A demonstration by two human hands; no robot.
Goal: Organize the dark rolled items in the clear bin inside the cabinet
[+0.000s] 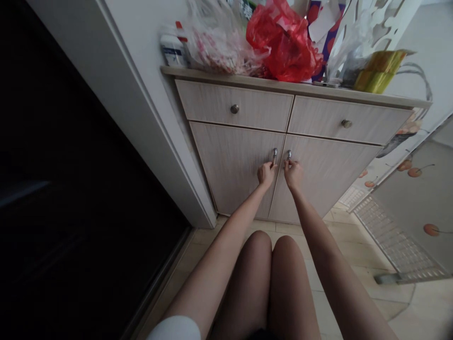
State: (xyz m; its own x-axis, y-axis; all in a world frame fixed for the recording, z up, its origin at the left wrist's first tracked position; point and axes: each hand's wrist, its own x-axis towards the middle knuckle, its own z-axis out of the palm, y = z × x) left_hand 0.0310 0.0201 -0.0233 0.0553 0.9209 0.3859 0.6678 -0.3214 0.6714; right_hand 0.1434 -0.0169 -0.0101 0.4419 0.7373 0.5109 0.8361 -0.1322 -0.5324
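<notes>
While the left hand [266, 174] grasps the left handle [275, 153] (shiny metal), the right hand [293, 174] grips the right handle [289, 154] of a closed cabinet [300, 146].

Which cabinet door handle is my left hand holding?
The handle on the left cabinet door. Your left hand grips its lower end; the other handle, on the right door, has your right hand on it.

arms [226, 245] outstretched forward | left hand [266, 174] curled | right hand [293, 175] curled
</notes>
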